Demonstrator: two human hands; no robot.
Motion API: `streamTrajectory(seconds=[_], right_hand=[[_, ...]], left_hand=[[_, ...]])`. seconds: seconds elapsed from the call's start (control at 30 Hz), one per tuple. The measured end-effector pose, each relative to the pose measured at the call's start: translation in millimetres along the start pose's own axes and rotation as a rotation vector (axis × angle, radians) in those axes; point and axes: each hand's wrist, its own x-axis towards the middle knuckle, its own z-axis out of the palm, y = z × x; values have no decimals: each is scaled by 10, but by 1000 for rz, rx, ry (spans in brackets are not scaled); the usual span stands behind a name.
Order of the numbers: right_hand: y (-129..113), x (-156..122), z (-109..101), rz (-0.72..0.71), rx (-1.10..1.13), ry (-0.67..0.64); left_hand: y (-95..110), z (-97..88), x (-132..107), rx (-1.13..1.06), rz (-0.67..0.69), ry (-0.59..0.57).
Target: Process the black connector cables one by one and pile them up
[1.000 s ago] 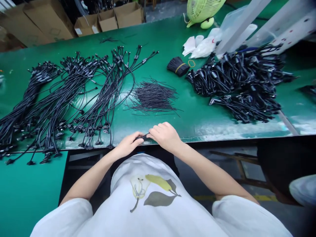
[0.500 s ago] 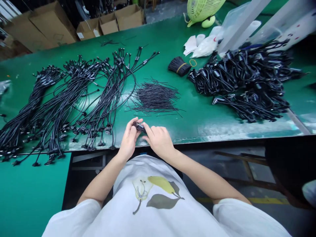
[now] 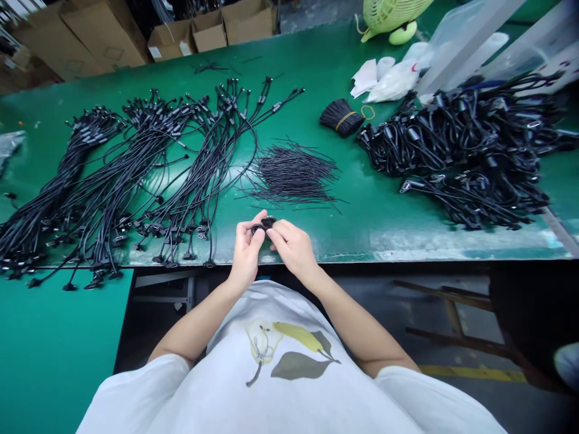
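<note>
The left hand (image 3: 246, 254) and the right hand (image 3: 293, 247) are working together just inside the front edge of the worktop (image 3: 362, 236); both are half-closed, with their fingers clamping one small black cable connector (image 3: 262, 225); three fanned cable bundles (image 3: 122, 181) are lying left of the hands, along the front edge; one loose pile of thin black wires (image 3: 292, 176) is lying directly ahead; one banded wire bundle (image 3: 341, 117) and one loose rubber band (image 3: 368, 112) are resting beyond it; one tangled cable heap (image 3: 456, 150) is occupying the right end; white plastic bags (image 3: 393, 81) are lying near the far edge; one green desk fan (image 3: 393, 12) is standing beyond them; several cardboard boxes (image 3: 208, 33) are standing past the far-left corner.
</note>
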Motion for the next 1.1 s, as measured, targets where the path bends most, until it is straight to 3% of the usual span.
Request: streamTrajectory(seconds=[0.1, 0.2, 0.3, 0.43, 0.63, 0.77, 0.8, 0.87, 0.97, 1.03, 1.1], right_hand=[[20, 32, -16, 135, 346, 33], [-14, 17, -22, 149, 411, 35], [-79, -37, -34, 37, 251, 82], [-137, -131, -26, -120, -201, 129], [-24, -290, 103, -184, -519, -33], [191, -306, 7, -175, -617, -135], [271, -266, -104, -177, -644, -130], [469, -137, -494, -133, -737, -18], [826, 44, -1476, 52, -954, 351], [1098, 86, -2200, 138, -1012, 479], [1395, 76, -2765, 184, -1041, 626]], left_hand=[[-13, -11, 6, -23, 27, -52], [-10, -13, 32, -40, 10, -74], [5, 9, 59, -42, -15, -116], [48, 48, 75, -7, 12, -166], [-3, 78, 94, 155, 22, -88], [-10, -24, 45, 265, -17, -147], [12, -112, 37, 290, -2, -168], [62, -381, 57, 728, 157, -215], [106, -883, 140, 1274, 417, -139], [114, -1148, 156, 1470, 451, -110], [113, -1308, 136, 1570, 445, -125]])
